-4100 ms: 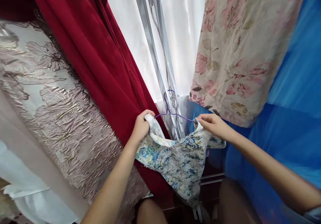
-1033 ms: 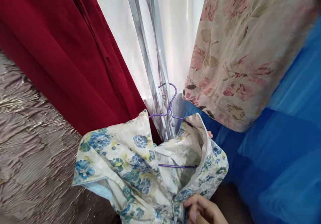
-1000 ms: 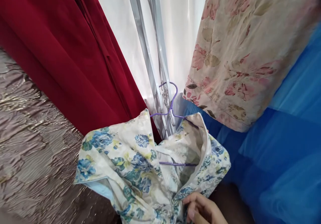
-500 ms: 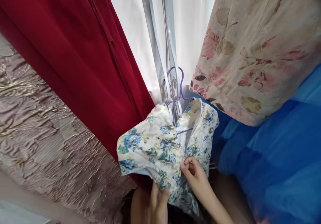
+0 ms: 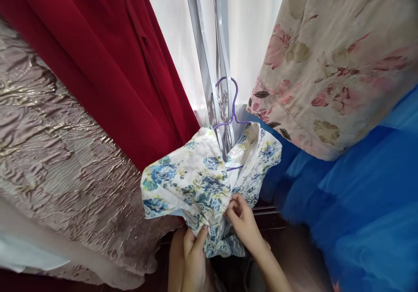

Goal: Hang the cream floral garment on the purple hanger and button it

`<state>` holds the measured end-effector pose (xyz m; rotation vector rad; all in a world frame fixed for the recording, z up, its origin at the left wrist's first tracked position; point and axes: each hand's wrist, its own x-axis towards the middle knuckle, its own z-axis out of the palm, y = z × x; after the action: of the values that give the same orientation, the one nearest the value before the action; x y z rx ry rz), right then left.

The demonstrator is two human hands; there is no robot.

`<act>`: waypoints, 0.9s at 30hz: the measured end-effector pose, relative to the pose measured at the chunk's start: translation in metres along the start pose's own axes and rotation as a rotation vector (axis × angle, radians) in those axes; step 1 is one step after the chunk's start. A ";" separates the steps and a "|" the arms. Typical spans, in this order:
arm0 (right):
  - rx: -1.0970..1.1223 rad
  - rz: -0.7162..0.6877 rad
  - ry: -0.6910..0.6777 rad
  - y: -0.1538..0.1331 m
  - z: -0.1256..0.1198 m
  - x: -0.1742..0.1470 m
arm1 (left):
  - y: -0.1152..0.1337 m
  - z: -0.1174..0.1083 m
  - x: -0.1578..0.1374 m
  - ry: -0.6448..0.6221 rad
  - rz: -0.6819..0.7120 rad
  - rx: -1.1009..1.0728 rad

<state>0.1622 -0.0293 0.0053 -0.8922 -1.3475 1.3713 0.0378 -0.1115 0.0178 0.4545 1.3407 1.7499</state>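
A white blouse with blue and yellow flowers [image 5: 202,183] hangs on a purple hanger [image 5: 234,104] in the middle of the head view. Its neck and front opening show, and the hanger's lower bar is visible inside. My left hand [image 5: 195,250] grips the blouse's lower left side, thumb on top of the cloth and fingers partly hidden. At the edge of the front opening, my right hand [image 5: 240,215] pinches the fabric between thumb and fingers. The blouse's hem bunches between and below both hands.
Behind the hanger stands a white metal rack [image 5: 204,43]. A red garment [image 5: 107,61] and a textured pink-gold fabric [image 5: 65,152] hang at left. At right hang a beige floral garment [image 5: 313,74] and blue tulle [image 5: 355,196].
The blouse's lower part has shifted left and up in view, along with both hands. My left hand shows more of its thumb on the cloth. Both hands keep their hold.
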 end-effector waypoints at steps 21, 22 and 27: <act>0.108 0.109 -0.029 -0.026 -0.023 -0.057 | -0.046 0.025 -0.018 -0.206 0.962 0.756; 0.113 0.115 -0.020 -0.028 -0.023 -0.058 | -0.046 0.030 -0.020 -0.209 0.942 0.738; 0.066 0.157 0.019 -0.037 -0.025 -0.061 | -0.043 0.044 -0.017 -0.213 0.760 0.698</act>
<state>0.2070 -0.0846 0.0309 -0.9810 -1.2320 1.5144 0.0971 -0.0968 -0.0019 1.6649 1.7277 1.6594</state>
